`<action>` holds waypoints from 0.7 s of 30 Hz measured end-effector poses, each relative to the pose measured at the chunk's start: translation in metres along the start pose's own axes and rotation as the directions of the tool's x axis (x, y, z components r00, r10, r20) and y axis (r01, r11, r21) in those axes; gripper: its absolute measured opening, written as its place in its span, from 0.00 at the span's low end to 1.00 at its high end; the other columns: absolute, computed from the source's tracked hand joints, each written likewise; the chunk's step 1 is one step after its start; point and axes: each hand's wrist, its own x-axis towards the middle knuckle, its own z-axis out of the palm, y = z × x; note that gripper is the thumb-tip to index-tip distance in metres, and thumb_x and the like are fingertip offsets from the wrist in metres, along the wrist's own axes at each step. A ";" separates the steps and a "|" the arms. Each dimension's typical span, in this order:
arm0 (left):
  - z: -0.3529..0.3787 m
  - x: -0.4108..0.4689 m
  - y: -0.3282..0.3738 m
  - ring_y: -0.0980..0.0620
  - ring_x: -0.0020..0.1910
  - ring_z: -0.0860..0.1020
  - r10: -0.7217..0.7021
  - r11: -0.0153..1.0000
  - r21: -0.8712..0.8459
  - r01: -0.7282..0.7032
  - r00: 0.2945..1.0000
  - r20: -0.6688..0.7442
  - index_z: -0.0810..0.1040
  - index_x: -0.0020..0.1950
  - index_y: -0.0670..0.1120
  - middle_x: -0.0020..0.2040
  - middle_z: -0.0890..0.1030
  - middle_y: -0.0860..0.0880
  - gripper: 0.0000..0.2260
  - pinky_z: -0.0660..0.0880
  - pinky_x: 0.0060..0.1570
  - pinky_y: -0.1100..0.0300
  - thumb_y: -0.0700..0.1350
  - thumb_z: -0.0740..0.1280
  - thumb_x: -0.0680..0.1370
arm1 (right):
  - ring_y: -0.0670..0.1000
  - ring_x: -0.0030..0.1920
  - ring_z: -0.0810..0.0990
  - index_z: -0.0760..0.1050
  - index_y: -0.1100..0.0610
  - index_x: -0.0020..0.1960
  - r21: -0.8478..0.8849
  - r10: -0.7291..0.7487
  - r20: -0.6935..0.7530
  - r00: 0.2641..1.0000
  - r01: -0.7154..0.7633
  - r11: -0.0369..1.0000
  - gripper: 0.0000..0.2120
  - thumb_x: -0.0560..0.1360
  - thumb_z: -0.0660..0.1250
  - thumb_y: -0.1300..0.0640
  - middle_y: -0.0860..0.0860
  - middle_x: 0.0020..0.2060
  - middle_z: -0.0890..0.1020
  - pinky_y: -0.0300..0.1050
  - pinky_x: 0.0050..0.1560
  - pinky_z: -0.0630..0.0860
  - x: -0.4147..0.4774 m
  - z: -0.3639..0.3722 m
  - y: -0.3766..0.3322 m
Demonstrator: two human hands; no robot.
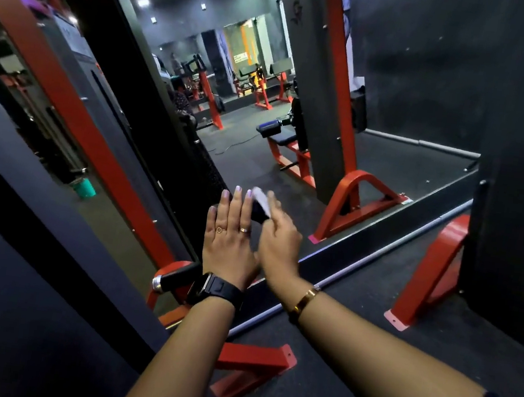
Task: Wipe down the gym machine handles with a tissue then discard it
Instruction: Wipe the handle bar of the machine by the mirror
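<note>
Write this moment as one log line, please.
left hand: open, at handle | right hand: holds tissue on handle | step: wiping

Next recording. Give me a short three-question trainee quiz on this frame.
1. True or false: the white paper tissue is pinched by the right hand.
2. Which wrist wears the black-strapped wristwatch? A: left. B: right.
3. Fill in: on the left hand, the fingers are ____ (straight or curled).
Key: 1 true; 2 A; 3 straight.
</note>
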 end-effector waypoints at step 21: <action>-0.018 0.000 0.007 0.49 0.76 0.33 -0.030 0.995 0.095 0.006 0.968 0.250 0.28 0.75 0.44 0.77 0.34 0.45 0.51 0.28 0.72 0.52 0.50 0.65 0.69 | 0.53 0.60 0.77 0.78 0.55 0.63 -0.221 -0.173 0.392 0.903 0.276 0.936 0.21 0.74 0.57 0.67 0.54 0.58 0.80 0.44 0.63 0.71 0.050 -0.015 -0.007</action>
